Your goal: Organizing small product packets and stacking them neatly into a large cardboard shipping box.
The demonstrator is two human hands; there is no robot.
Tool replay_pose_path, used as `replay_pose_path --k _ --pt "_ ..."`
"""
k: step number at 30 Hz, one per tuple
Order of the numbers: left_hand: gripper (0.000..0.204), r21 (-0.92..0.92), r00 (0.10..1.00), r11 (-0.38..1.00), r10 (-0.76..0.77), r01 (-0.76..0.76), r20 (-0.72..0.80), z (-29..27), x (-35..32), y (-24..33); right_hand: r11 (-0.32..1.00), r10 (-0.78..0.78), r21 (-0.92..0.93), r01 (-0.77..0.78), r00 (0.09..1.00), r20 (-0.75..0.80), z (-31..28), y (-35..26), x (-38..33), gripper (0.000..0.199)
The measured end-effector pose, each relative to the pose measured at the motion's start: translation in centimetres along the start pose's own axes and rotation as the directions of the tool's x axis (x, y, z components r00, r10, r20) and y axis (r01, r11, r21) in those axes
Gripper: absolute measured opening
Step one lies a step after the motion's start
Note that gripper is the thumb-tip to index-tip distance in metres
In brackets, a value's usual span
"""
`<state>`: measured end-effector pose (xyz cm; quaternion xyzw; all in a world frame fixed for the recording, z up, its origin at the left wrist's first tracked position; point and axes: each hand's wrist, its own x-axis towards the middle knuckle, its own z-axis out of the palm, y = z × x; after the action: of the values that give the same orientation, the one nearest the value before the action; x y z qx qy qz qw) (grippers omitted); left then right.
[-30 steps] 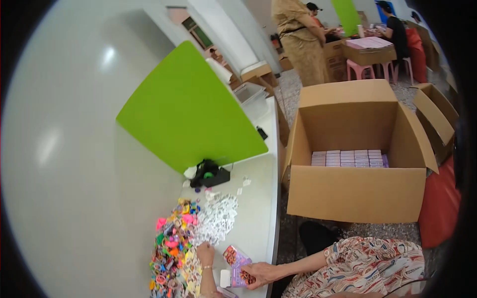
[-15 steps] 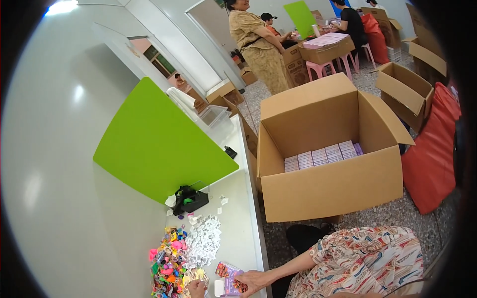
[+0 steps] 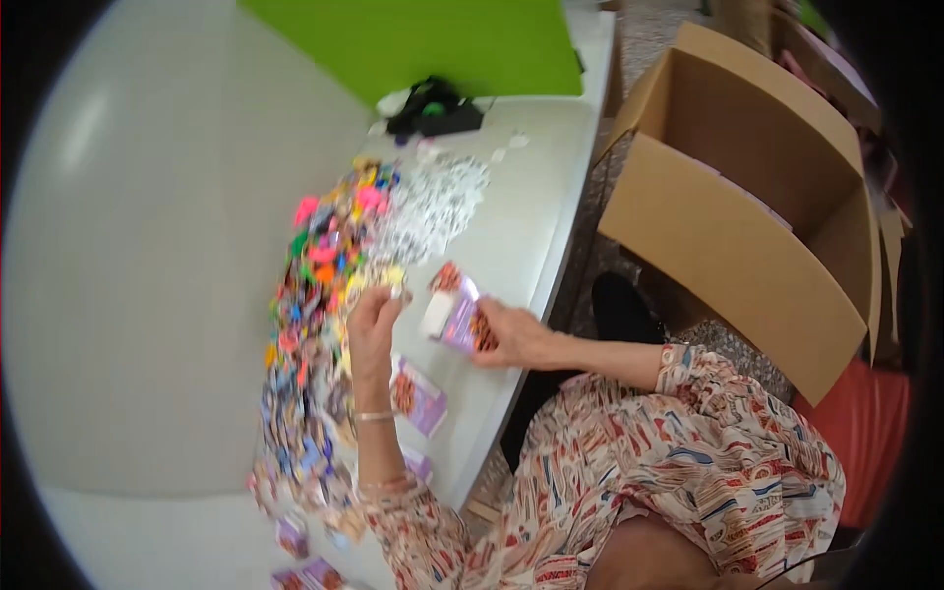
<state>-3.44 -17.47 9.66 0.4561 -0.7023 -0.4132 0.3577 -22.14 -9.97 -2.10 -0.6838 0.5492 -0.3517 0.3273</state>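
Note:
My right hand (image 3: 519, 336) grips a small purple carton (image 3: 462, 326) with a colourful picture on it. The carton's end stands open, with a white flap (image 3: 439, 313) folded out toward my left hand. Raised over the table, my left hand (image 3: 372, 323) has its fingers pinched together on a small pale piece (image 3: 398, 292), too blurred to name. Beyond it lies a heap of small white pieces (image 3: 433, 208). A long pile of small multicoloured trinkets (image 3: 320, 258) runs along the wall side, with pale yellow pieces (image 3: 379, 277) beside my left hand.
Another purple carton (image 3: 420, 401) lies by my left forearm, and more cartons (image 3: 307, 575) sit at the near left. A green panel (image 3: 442, 44) and a black object (image 3: 433, 108) stand at the far end. A large open cardboard box (image 3: 733, 246) stands right of the table.
The view has tipped down toward the table, bringing both forearms and more of the pile into sight. My right hand still holds the carton; my left hand shows more fully, with fingers pinched.

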Motion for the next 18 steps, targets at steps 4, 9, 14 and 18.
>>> replay_pose_path --k 4,9,14,18 --pt "0.014 0.082 0.993 0.991 0.104 -0.108 0.047 -1.4 -0.9 -3.5 0.999 -0.041 0.011 0.042 0.998 -0.056 0.6 -1.9 -0.1 0.072" --pt "0.007 0.55 0.839 0.637 0.46 -0.54 0.29 4.1 -1.6 -1.2 0.997 -0.032 0.066 0.038 0.996 -0.079 -0.8 0.5 -1.9 0.056" --pt "0.017 0.666 0.699 0.314 0.559 -0.677 0.447 1.9 -3.1 -5.2 0.974 -0.227 -0.049 0.222 0.966 -0.124 2.5 0.4 -1.7 0.062" --pt "0.022 0.318 0.509 0.401 0.595 -0.859 0.623 1.7 0.4 -5.4 0.955 -0.238 -0.225 0.196 0.955 -0.178 -0.2 -0.7 -2.9 0.076"
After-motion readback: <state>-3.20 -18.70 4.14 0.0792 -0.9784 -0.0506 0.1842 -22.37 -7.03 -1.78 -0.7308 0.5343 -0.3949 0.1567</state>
